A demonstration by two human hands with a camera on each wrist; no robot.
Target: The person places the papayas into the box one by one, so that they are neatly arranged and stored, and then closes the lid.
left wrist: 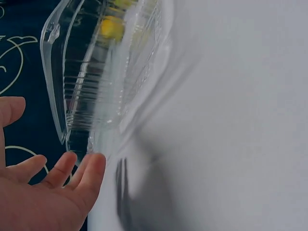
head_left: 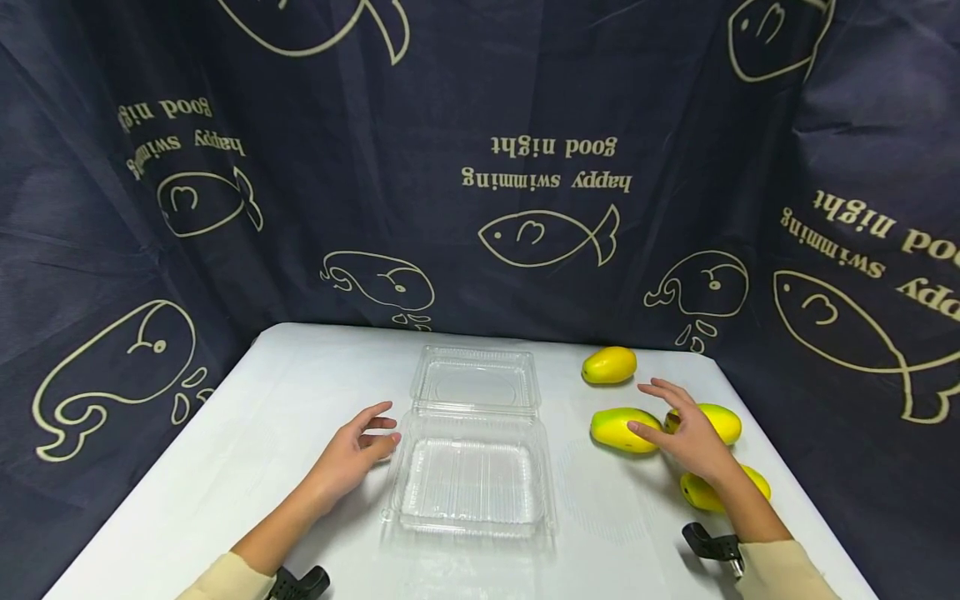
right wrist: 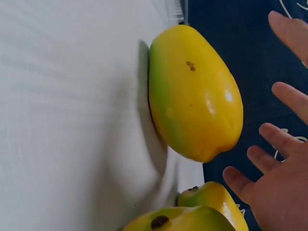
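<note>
An open clear plastic clamshell box [head_left: 472, 487] lies on the white table, its lid [head_left: 474, 379] folded back toward the far side. My left hand [head_left: 354, 458] hovers at the box's left edge, fingers loosely spread and holding nothing. Over on the right, my right hand [head_left: 696, 437] is held above a group of yellow-green mangoes, its thumb overlapping the nearest mango [head_left: 621, 431] in the head view. In the right wrist view, that hand's fingers [right wrist: 288, 144] are spread apart from the big mango [right wrist: 195, 96]. A second mango [head_left: 722, 423] is partly hidden behind the right hand.
Another mango [head_left: 609, 365] lies near the table's back edge, and one more [head_left: 701, 493] sits partly under the right forearm. A dark cloth [head_left: 547, 300] with fish drawings hangs behind and beside the white table [head_left: 247, 467]. Black camera mounts [head_left: 705, 543] stick out from the wrists.
</note>
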